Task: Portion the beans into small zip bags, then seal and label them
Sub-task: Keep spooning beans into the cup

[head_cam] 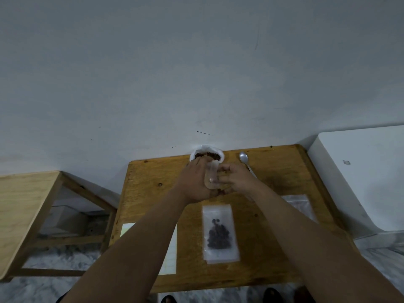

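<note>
Over the far middle of the wooden table [153, 176], my left hand [194, 182] and my right hand [235, 178] both hold a small clear zip bag [211, 174] between them. My left fingers curl round its left side, and my right fingers pinch its right edge. Just behind them, a white plastic bag of brown beans [206, 154] stands open against the wall. A filled zip bag with dark beans [219, 234] lies flat on the table nearer to me.
A metal spoon [244, 160] lies at the back right. Empty zip bags [300, 204] lie at the right edge, and a sheet of paper labels [170, 254] lies under my left forearm. A second wooden table [26, 204] stands left; a white box [360, 171] right.
</note>
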